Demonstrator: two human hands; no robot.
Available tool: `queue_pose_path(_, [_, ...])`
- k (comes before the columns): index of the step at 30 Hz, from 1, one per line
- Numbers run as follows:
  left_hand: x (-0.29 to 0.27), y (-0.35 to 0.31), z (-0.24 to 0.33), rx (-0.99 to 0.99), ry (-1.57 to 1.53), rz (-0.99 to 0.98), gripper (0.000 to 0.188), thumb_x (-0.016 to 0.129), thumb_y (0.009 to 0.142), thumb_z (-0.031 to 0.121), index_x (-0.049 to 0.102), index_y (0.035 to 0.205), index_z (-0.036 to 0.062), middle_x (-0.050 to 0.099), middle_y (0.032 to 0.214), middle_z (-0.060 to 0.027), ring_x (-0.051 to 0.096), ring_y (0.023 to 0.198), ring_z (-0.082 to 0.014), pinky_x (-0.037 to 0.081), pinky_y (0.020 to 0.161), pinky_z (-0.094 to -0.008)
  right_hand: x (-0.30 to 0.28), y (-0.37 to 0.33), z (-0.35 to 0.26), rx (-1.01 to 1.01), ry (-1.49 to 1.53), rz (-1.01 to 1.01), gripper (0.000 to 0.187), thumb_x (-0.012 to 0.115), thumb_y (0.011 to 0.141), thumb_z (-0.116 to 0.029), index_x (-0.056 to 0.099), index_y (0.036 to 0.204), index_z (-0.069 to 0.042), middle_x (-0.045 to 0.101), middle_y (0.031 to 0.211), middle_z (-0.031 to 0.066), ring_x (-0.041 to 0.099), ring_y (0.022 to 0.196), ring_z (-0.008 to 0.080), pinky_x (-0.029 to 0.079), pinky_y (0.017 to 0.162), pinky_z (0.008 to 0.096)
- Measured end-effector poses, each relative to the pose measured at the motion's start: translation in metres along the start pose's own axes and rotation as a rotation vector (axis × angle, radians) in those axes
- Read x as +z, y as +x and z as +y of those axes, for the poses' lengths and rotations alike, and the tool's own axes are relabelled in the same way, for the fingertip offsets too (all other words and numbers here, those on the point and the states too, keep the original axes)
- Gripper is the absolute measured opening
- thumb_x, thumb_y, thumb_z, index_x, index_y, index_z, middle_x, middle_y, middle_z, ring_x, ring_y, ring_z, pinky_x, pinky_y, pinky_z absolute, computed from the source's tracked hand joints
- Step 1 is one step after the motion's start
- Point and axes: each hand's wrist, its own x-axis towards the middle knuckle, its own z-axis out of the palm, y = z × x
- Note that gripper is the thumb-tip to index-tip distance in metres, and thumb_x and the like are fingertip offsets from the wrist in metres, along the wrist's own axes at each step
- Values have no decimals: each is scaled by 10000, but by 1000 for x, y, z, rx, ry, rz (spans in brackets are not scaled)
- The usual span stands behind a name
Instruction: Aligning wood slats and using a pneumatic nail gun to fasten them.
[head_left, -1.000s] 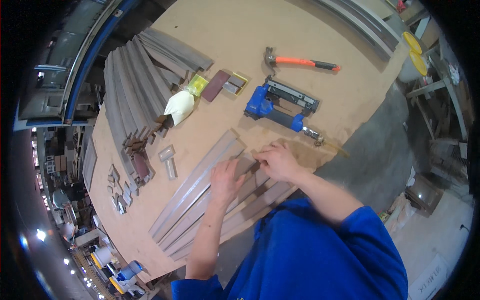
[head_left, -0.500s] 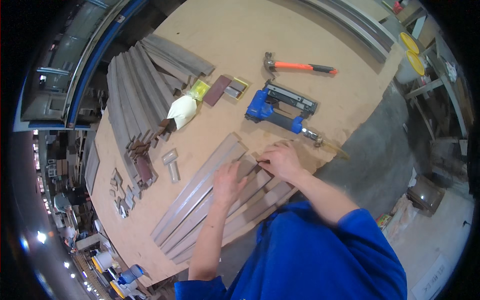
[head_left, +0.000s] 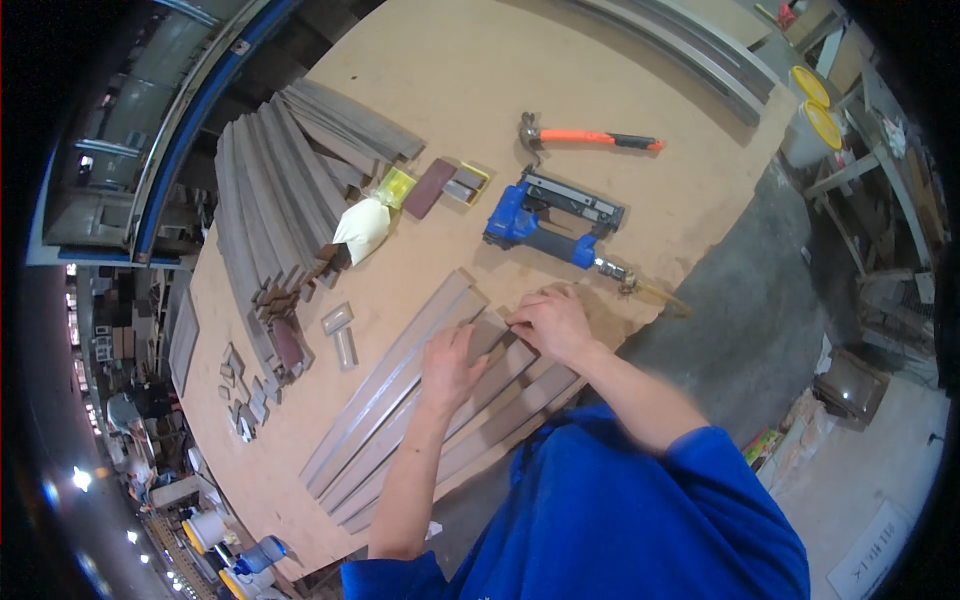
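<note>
Several long grey-brown wooden slats point(head_left: 395, 400) lie side by side at a slant on the table in front of me. My left hand point(head_left: 450, 368) spans one slat partway along, thumb on one side and fingers on the other. At the far ends of the slats, my right hand point(head_left: 552, 322) has its fingertips pinched on the corner of a slat; what lies beneath them is hidden. A blue nail gun point(head_left: 550, 225) with a hose fitting rests just beyond my right hand. Behind it lies a claw hammer point(head_left: 590, 138) with an orange and black handle.
Left on the table point(head_left: 440, 70) are a pile of grey slats point(head_left: 275, 190), a cream-coloured pouch point(head_left: 362, 230), a dark red block point(head_left: 430, 190), clear-wrapped pieces point(head_left: 340, 335) and small wood offcuts point(head_left: 240, 385). Long grey profiles point(head_left: 690, 60) lie at the back right. White buckets point(head_left: 815, 130) stand beyond the table edge.
Both hands stay at the same slats with only slight shifts of the fingers. The whole view has moved a little, so the tools appear slightly further left.
</note>
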Motion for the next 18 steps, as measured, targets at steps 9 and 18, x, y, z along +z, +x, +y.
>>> queue_pose_path(9, [3,-8,5,-28,45,88,515,835,761,247,656,1187,19,694,1109,-179,646,1069,-369,512,911,-472,-2,-3,7,-5,39,-13,159,770,821,-259,798,963,-193,715,959,5,659,1018,249,491,927,439])
queue_pose_path(18, [-34,-45,-124,-698,189,478,526,806,810,357,669,1191,21,671,1182,-192,613,1147,-398,496,1000,-483,-32,-26,-1,52,200,-21,199,762,814,-64,773,1013,-57,719,909,84,676,860,263,533,789,371])
